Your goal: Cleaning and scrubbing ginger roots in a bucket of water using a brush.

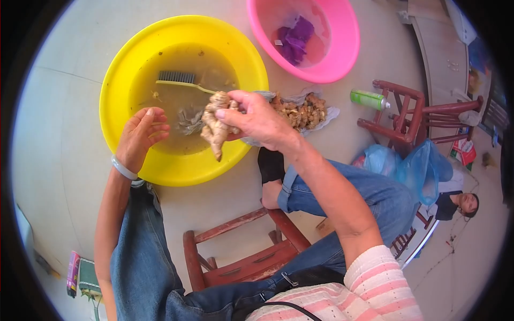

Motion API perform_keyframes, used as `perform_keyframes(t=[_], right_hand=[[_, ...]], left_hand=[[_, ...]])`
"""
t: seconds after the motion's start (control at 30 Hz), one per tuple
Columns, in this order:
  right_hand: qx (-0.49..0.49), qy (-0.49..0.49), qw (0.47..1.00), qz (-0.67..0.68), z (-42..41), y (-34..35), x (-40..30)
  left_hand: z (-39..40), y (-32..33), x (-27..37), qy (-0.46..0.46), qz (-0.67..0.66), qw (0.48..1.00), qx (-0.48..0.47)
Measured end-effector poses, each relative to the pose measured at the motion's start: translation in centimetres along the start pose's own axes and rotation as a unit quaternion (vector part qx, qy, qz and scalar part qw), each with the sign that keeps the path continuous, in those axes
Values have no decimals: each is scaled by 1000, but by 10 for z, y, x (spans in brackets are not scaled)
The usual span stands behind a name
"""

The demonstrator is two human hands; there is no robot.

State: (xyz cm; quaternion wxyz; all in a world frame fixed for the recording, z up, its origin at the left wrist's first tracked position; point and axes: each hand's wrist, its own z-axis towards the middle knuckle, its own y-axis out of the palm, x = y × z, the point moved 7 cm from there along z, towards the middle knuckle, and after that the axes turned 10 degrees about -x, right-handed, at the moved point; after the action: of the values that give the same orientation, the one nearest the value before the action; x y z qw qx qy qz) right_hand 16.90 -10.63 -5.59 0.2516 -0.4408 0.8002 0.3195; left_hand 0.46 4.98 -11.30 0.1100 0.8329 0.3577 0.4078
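Note:
My right hand [261, 120] grips a knobbly piece of ginger root [217, 124] over the near right side of a yellow plastic basin [120, 80]. Thumb and fingers close around the ginger's upper right part. With its fingers apart and nothing in it, my left hand [142, 130] hovers over the basin's left side. Murky water [172, 140] stands in the basin, with small bits floating in it. A scrubbing brush [176, 77] with dark bristles and a yellow-green handle lies there, its handle end hidden behind the ginger. Beside the ginger is a greyish crumpled cloth or film [190, 120], partly submerged.
Right of the basin, more ginger pieces [305, 112] lie on a plastic sheet. A pink basin [349, 44] holds purple cloth [295, 40]. Further right are a green spray can [367, 99], a red wooden chair [417, 108] and blue plastic bags [421, 168]. Another person [453, 204] appears far right.

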Motion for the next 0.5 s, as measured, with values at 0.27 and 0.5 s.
perform_keyframes(t=[0.27, 0.5], right_hand=[[269, 139, 782, -545, -100, -189, 1], [266, 176, 853, -413, -96, -238, 101]], left_hand=[[3, 2, -1, -12, 45, 999, 1], [4, -5, -7, -11, 73, 997, 14]])
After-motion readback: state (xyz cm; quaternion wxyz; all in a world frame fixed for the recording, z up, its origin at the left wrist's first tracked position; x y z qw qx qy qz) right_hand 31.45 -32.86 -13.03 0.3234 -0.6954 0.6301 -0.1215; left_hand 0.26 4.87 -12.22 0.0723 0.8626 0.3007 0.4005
